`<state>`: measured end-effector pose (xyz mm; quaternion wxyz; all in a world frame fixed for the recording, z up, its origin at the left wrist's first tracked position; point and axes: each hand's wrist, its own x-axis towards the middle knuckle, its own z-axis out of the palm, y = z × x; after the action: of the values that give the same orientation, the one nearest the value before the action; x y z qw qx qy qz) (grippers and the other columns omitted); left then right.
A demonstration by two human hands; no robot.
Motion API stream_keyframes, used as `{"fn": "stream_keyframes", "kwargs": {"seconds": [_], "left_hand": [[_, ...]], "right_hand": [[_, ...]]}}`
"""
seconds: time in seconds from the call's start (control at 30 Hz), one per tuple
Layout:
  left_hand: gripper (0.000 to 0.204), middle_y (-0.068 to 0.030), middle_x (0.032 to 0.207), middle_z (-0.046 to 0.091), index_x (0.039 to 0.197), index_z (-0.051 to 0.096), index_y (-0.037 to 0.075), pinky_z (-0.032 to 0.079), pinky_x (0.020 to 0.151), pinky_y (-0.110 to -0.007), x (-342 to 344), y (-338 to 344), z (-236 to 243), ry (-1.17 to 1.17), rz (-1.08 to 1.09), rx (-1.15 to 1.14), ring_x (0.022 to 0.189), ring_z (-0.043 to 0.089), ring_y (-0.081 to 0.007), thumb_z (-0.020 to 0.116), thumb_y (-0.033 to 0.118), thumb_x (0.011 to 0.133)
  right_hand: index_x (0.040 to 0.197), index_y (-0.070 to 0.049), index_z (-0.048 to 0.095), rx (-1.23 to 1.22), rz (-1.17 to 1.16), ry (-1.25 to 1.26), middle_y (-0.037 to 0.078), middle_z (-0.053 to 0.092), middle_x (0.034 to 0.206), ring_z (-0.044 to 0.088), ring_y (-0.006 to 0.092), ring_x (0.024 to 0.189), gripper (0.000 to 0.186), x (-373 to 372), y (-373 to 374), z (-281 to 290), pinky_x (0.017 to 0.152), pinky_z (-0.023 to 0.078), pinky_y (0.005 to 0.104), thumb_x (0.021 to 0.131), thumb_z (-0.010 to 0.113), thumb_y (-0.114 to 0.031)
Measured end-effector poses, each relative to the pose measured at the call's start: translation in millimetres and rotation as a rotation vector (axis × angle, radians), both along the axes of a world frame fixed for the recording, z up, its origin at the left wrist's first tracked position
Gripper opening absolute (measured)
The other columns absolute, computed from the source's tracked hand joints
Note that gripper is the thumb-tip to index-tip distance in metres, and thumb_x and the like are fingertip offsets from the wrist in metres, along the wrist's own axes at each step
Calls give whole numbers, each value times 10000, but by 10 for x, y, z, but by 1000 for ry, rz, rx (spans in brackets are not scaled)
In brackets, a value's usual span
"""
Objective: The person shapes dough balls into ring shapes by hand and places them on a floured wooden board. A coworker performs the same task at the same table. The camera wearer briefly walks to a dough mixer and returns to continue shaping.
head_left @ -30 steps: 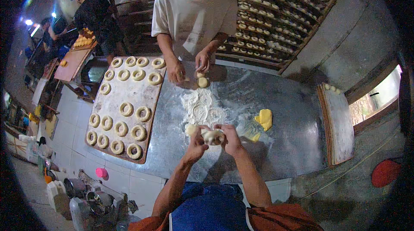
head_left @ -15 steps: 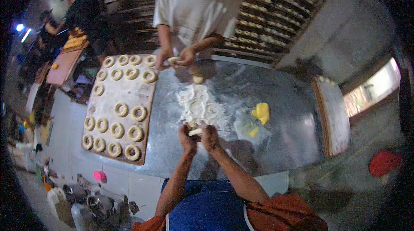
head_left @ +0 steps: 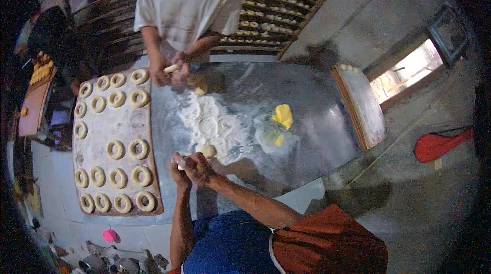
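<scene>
My left hand [head_left: 178, 174] and my right hand [head_left: 199, 169] are closed together over the near edge of the steel table. A small piece of pale dough [head_left: 181, 165] shows between their fingers, mostly covered. Just beyond my right hand a round dough ball [head_left: 207, 151] rests at the edge of the scattered white flour [head_left: 208, 120]. To the left lies a floured wooden board [head_left: 102, 143] bearing several dough rings [head_left: 118, 178]. Its middle rows have fewer rings than its near and far ones.
Across the table a person in a white shirt [head_left: 179, 8] handles a dough strip [head_left: 172, 68], beside another dough ball [head_left: 201, 88]. A yellow lump of fat [head_left: 283, 116] sits on the steel table [head_left: 317, 136]. Boards [head_left: 361, 105] stand at its right end. Racks of dough [head_left: 271, 13] rise behind.
My hands have shifted left toward the board, the right now folded over beside the left. The dough strip that stretched between them is mostly hidden. The whole view has swung to the right.
</scene>
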<state>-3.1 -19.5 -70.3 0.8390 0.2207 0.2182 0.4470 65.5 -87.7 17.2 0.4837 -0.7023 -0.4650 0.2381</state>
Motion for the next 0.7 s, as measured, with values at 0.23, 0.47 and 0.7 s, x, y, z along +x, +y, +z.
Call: {"fn": "stream_keyframes", "kwargs": {"seconds": [0.23, 0.47, 0.7], "left_hand": [[307, 22, 742, 417, 809, 488, 102, 367, 601, -293, -461, 510, 203, 749, 57, 798, 680, 411, -99, 388, 349, 961], [257, 51, 681, 405, 805, 480, 62, 323, 552, -254, -869, 1006, 369, 751, -23, 680, 623, 380, -83, 435, 280, 932], [273, -17, 613, 461, 731, 422, 54, 345, 483, -332, -1201, 1375, 279, 332, 28, 267, 550, 438, -138, 425, 244, 928]], "right_hand": [[964, 16, 575, -148, 175, -144, 130, 600, 707, 536, 270, 639, 365, -86, 440, -491, 607, 434, 424, 923, 441, -321], [677, 66, 530, 68, 36, 21, 48, 473, 535, 402, 149, 543, 681, -452, 898, -680, 498, 329, 386, 924, 383, -552], [615, 31, 505, 102, 150, -2, 206, 482, 521, 503, 265, 455, 532, -815, 1457, -83, 468, 332, 434, 930, 454, -395]]}}
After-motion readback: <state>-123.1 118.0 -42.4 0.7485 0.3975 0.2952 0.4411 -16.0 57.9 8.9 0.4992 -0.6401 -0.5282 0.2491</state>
